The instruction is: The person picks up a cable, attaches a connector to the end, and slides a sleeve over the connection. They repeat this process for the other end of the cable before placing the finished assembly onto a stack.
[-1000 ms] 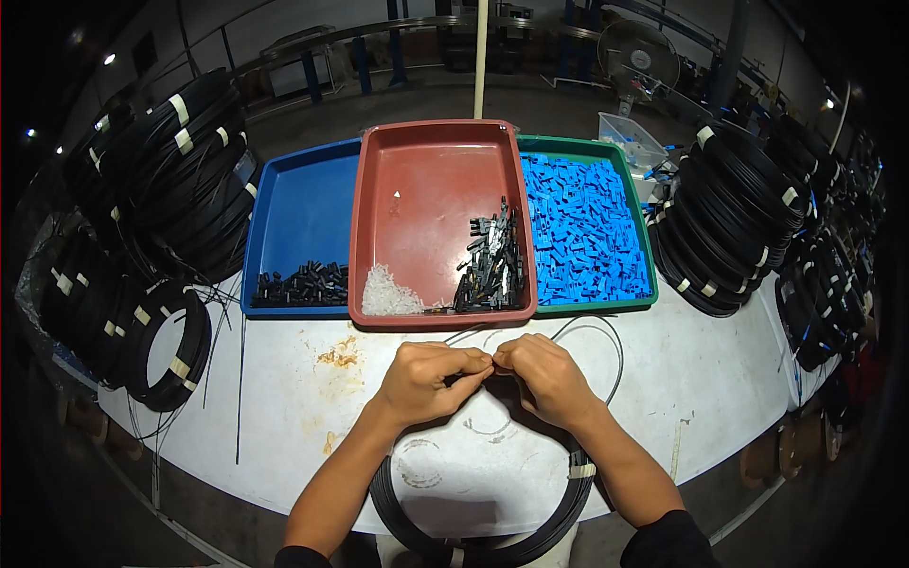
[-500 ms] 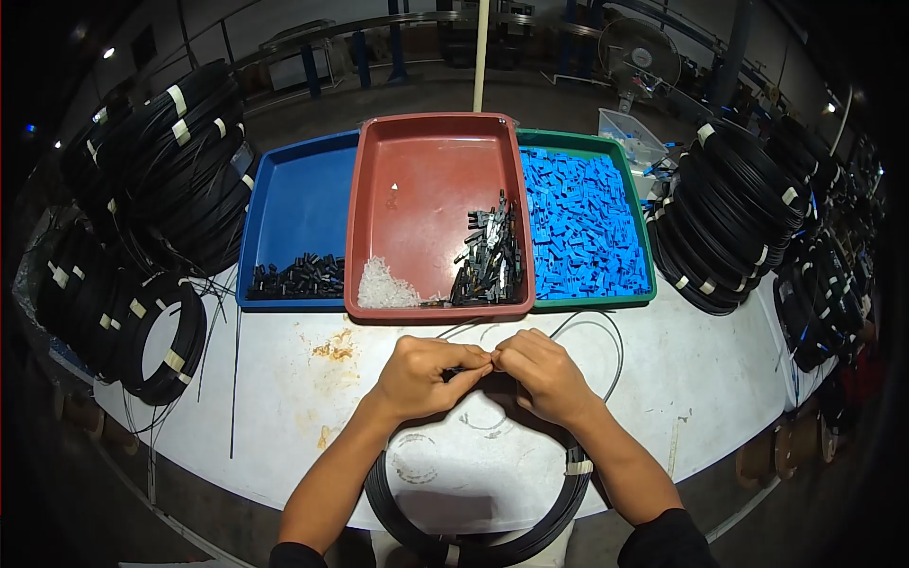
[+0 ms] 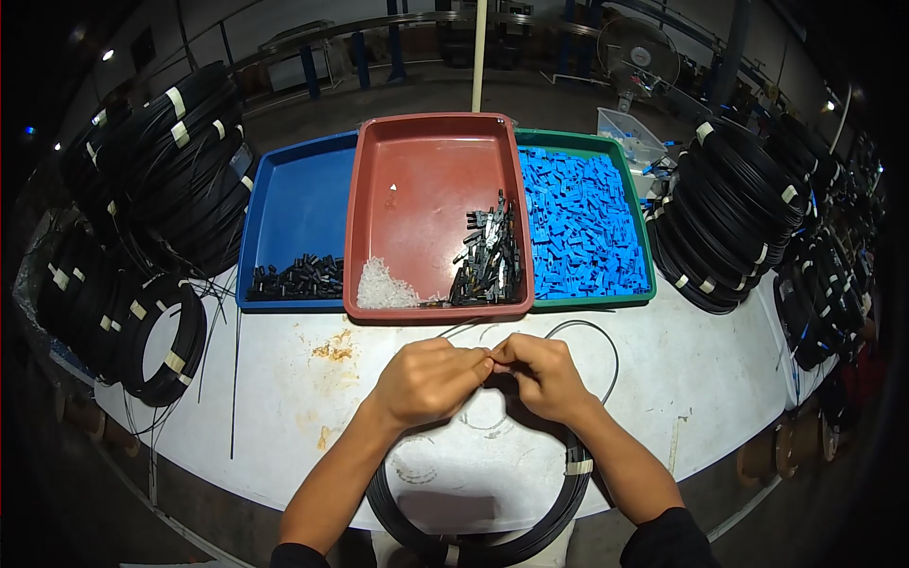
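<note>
My left hand (image 3: 431,381) and my right hand (image 3: 543,376) meet fingertip to fingertip above the table, both closed in a pinch. A thin black cable (image 3: 616,352) loops up from beside my right wrist and runs back in behind my right fingers. Whatever lies between the fingertips is too small and covered to make out. Below my hands rests a coil of black cable (image 3: 571,488), bound with pale tape, reaching over the table's near edge. A short stretch of thin cable also shows just beyond my left hand.
Ahead stand a blue tray (image 3: 301,204) with black pieces, a red tray (image 3: 417,222) with clear and black pieces, and a green tray (image 3: 651,284) full of blue connectors. Stacked cable coils flank the white table (image 3: 284,417), left (image 3: 180,170) and right (image 3: 729,218).
My left hand has rolled so its back and curled fingers show more, its fingertips still against the right ones. The right hand and cable loop have shifted slightly left.
</note>
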Demonstrator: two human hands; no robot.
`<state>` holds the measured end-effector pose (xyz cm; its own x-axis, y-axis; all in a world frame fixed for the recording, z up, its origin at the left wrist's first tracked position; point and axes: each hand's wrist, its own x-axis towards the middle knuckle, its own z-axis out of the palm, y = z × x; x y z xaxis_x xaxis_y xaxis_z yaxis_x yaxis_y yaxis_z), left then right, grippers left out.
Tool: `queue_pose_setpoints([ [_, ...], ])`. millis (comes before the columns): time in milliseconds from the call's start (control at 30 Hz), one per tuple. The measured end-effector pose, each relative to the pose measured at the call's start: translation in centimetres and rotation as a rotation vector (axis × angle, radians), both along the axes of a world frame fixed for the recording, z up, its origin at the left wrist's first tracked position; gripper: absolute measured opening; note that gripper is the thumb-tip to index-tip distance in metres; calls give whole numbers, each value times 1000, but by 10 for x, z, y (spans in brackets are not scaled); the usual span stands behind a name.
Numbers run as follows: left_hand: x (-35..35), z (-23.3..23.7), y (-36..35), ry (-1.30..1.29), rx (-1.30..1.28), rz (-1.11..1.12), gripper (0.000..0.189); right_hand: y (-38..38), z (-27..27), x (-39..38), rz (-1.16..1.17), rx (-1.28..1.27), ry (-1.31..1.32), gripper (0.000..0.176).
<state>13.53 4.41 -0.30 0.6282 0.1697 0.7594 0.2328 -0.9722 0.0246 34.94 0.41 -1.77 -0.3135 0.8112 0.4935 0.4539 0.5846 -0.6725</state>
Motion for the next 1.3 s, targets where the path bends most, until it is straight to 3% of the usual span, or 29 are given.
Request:
queue_pose_setpoints([
  [100,1,-4,4,-70,-18,-37,23,1,-1,-1,44,4,110,23],
  [167,1,-2,1,-74,-96,-25,15,1,2,-3,24,100,41,23],
  [267,5,-4,-2,-228,-501,-18,10,1,11,-3,21,276,-86,23],
  [367,8,-6,-6,-266,-627,-26,12,1,8,2,25,290,-175,23],
  [400,6,-4,-5,-262,-626,-27,12,1,5,3,13,225,-204,23],
  [433,3,-2,-3,-105,-379,-10,14,1,3,2,9,227,-200,23],
  [467,1,-1,-2,51,-133,5,15,1,2,1,2,63,-93,24],
  [500,1,-1,-1,56,-132,2,15,0,0,0,-3,-101,13,24],
  [567,2,-3,1,-58,-163,-19,18,0,3,-2,-1,-53,11,25],
  [733,6,-11,-3,-279,-637,-14,13,3,10,-2,59,351,-154,17],
  [767,5,-10,-2,-280,-638,-13,13,2,8,-1,60,350,-154,17],
  [867,3,-3,-1,-34,-167,-9,11,0,4,1,22,160,-155,20],
  [933,2,-4,-1,-13,-97,14,11,0,4,0,6,-165,27,25],
  [967,2,-5,-1,4,-30,45,11,0,3,-1,6,-165,28,25],
  [1033,4,-2,-1,-50,-132,17,10,1,3,-4,6,78,-33,23],
  [1133,8,-7,-5,-284,-561,18,9,3,8,-2,13,291,-189,19],
  [1233,3,-3,-3,-106,-441,-17,15,2,1,0,-2,123,-169,20],
  [1267,2,1,-3,-3,-284,-19,18,2,2,1,-4,123,-168,20],
  [1300,2,1,-3,-1,-283,-21,18,2,3,1,-2,-44,-98,22],
])
